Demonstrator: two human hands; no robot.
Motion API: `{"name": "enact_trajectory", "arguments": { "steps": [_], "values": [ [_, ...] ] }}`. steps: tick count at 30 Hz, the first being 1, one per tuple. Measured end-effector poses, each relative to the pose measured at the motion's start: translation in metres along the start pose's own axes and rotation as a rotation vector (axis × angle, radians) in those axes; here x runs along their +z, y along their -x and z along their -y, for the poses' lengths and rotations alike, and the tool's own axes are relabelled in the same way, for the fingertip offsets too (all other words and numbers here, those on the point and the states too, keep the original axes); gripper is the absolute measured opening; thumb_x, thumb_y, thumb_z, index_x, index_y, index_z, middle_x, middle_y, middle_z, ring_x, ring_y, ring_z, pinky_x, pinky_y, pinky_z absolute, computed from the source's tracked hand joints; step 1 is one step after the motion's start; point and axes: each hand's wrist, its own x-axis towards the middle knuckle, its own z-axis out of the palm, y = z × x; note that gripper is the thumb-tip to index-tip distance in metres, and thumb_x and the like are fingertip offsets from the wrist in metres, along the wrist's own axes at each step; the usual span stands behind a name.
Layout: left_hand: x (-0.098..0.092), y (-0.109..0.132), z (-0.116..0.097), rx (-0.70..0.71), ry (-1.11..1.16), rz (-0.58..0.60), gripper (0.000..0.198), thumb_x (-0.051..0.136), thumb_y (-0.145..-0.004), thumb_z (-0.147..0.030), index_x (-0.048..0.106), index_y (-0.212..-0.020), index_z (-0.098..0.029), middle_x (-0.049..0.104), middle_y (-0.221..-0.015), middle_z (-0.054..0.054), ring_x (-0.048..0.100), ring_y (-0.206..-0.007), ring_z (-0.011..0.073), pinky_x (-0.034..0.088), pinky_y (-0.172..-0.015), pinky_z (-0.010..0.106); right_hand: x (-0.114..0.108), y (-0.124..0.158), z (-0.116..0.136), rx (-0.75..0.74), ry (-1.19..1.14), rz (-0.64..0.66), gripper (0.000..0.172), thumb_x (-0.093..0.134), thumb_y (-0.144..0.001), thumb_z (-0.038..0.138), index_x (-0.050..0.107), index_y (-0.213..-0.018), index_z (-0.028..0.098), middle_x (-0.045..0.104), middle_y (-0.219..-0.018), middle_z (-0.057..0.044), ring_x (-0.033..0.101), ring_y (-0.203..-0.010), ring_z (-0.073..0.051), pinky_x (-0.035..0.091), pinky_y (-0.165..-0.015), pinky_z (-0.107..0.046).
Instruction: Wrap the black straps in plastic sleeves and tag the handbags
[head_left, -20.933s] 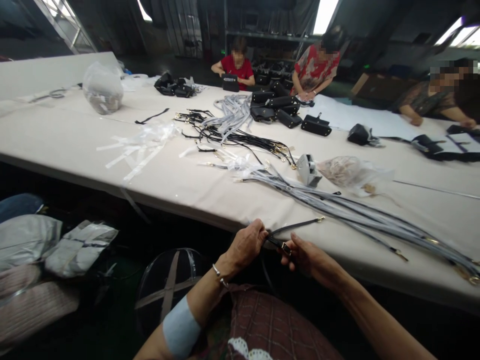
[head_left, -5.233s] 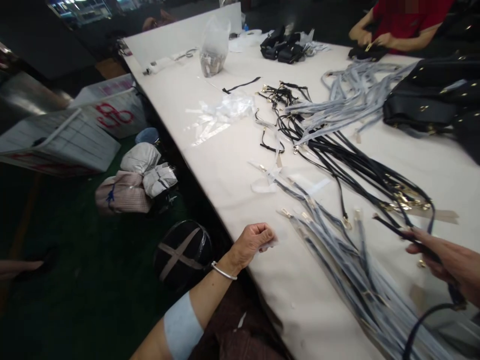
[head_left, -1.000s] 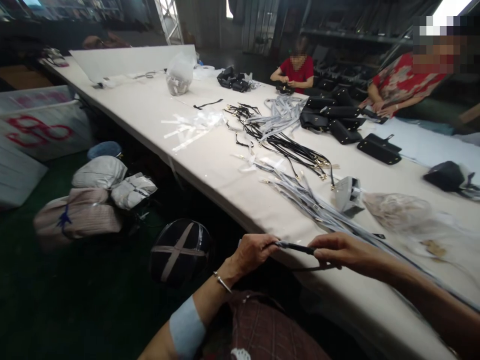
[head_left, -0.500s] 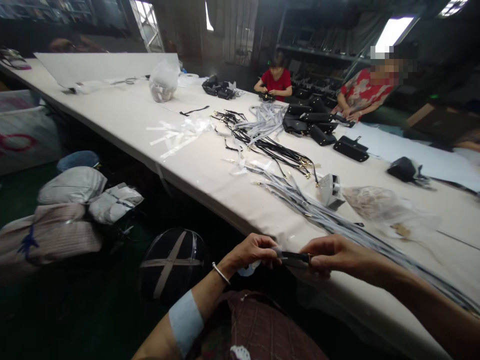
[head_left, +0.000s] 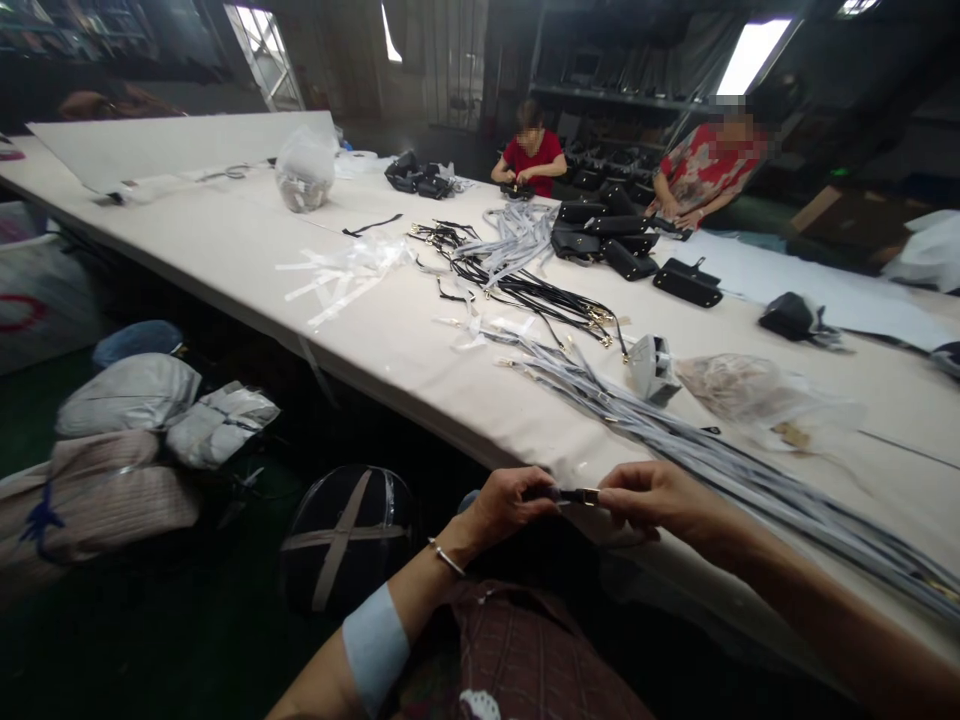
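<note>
My left hand (head_left: 504,505) and my right hand (head_left: 651,497) pinch the two ends of a short stretch of black strap (head_left: 571,495) with a small gold fitting, just off the near edge of the long cream table (head_left: 225,260). Both hands are closed on it, a few centimetres apart. Right of my hands a bundle of grey wrapped straps (head_left: 675,440) runs along the table. Beyond lies a tangle of black straps with gold clips (head_left: 525,290).
Clear plastic strips (head_left: 337,275), a tape dispenser (head_left: 651,365) and a plastic bag of small parts (head_left: 731,385) lie on the table. Black bags (head_left: 607,235) sit farther back, where two people work. A round stool (head_left: 349,535) and wrapped bundles (head_left: 127,430) are on the floor left.
My hands have drawn closer together along the black strap, and a gold fitting now shows between them. The view has swung slightly right.
</note>
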Motion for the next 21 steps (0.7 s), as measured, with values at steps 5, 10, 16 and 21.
{"name": "enact_trajectory", "arguments": {
  "steps": [5, 10, 16, 21],
  "values": [
    [0.006, 0.003, 0.006, 0.214, -0.146, -0.130, 0.027, 0.069, -0.087, -0.035, 0.070, -0.107, -0.017, 0.074, -0.097, 0.007, 0.069, -0.089, 0.0177, 0.052, -0.085, 0.026, -0.004, 0.005, -0.006, 0.039, -0.284, 0.029, 0.048, 0.082, -0.061, 0.056, 0.064, -0.075, 0.013, 0.062, -0.067, -0.002, 0.044, -0.050, -0.007, 0.034, -0.049, -0.021],
    [0.004, 0.001, -0.009, 0.103, -0.018, -0.081, 0.028, 0.075, -0.081, -0.032, 0.072, -0.105, -0.018, 0.074, -0.097, 0.006, 0.069, -0.088, 0.0182, 0.053, -0.085, 0.027, 0.000, 0.011, -0.014, -0.143, 0.108, -0.122, 0.040, 0.068, -0.078, 0.056, 0.068, -0.081, 0.016, 0.064, -0.068, -0.002, 0.053, -0.057, -0.013, 0.039, -0.055, -0.026],
    [-0.002, -0.009, -0.022, -0.388, 0.480, 0.199, 0.029, 0.080, -0.067, -0.030, 0.069, -0.087, -0.012, 0.070, -0.072, 0.003, 0.061, -0.055, 0.0117, 0.044, -0.051, 0.020, 0.011, 0.022, -0.026, -0.737, 0.844, -0.254, 0.030, 0.047, -0.098, 0.032, 0.070, -0.084, 0.018, 0.066, -0.071, -0.005, 0.058, -0.064, -0.018, 0.037, -0.061, -0.031],
    [-0.007, -0.011, -0.019, -0.263, 0.297, 0.218, 0.025, 0.078, -0.071, -0.027, 0.070, -0.090, -0.014, 0.070, -0.074, 0.001, 0.064, -0.067, 0.0136, 0.049, -0.064, 0.022, 0.020, 0.023, -0.020, -0.672, 0.731, -0.169, 0.026, 0.050, -0.097, 0.031, 0.070, -0.087, 0.018, 0.068, -0.077, -0.005, 0.060, -0.069, -0.018, 0.039, -0.065, -0.030]
  ]
}}
